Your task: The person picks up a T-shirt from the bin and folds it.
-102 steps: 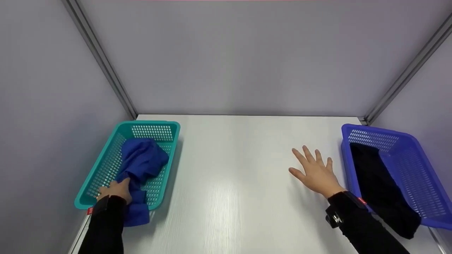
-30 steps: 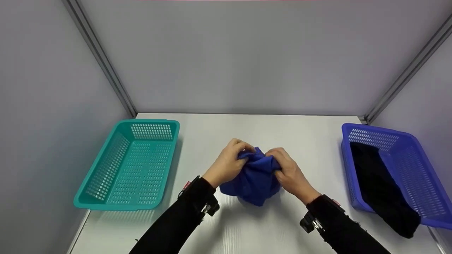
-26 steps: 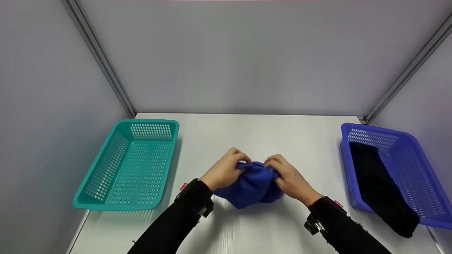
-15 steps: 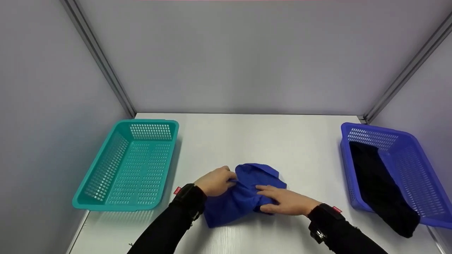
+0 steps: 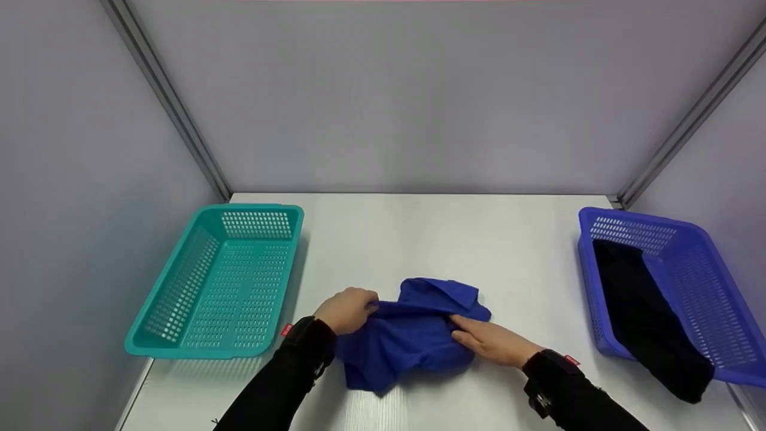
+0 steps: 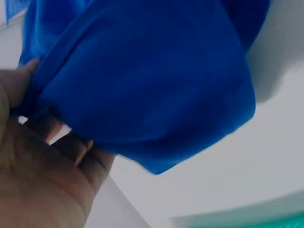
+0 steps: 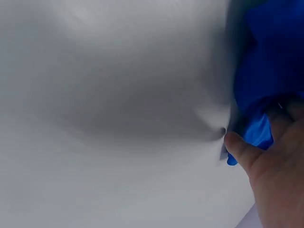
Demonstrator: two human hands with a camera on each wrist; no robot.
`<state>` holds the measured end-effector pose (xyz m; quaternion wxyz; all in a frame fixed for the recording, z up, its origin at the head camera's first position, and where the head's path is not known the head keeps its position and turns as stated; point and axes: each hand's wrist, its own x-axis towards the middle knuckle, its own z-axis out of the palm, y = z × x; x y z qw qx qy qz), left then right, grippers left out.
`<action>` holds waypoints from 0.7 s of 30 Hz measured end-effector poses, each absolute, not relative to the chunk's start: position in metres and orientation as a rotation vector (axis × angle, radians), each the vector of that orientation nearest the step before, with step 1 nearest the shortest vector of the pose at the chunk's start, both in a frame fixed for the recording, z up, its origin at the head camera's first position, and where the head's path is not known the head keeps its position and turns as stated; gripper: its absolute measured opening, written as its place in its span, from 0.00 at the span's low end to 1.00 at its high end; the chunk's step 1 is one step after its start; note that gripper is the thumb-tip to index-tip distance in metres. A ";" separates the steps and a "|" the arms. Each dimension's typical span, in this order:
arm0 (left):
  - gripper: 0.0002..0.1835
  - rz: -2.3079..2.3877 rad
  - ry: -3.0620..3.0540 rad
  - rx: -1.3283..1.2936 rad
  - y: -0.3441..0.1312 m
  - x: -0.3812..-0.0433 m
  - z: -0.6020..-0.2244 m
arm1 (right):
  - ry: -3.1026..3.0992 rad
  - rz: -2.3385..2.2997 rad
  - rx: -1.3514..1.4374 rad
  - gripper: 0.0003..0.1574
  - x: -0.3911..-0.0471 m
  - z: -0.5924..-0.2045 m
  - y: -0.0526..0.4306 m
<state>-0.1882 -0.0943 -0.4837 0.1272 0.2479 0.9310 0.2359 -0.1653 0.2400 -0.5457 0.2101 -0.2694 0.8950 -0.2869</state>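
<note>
Pinching edge of blue cloth: left hand, grip narrow between thumb and fingers. Right hand touching cloth's right side, grip looser, thumb apart, some fingertips hidden by fabric. Cloth rumpled on bench, between green basket and purple basket.

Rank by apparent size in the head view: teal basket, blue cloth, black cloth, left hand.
1. Teal basket
2. Blue cloth and black cloth: too close to rank
3. Left hand
</note>
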 end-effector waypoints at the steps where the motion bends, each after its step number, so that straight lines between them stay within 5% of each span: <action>1: 0.06 0.685 2.743 0.671 -0.095 -0.189 -0.484 | 2.508 -0.802 -0.747 0.40 -0.165 -0.547 0.240; 11: 0.09 0.911 2.948 0.493 -0.093 -0.192 -0.484 | 3.235 -0.933 -1.065 0.13 -0.179 -0.538 0.223; 19: 0.09 1.074 3.038 0.516 -0.090 -0.194 -0.479 | 3.123 -1.320 -0.763 0.14 -0.185 -0.513 0.224; 21: 0.08 1.164 3.012 0.572 -0.087 -0.192 -0.477 | 2.956 -1.274 -0.685 0.23 -0.184 -0.512 0.223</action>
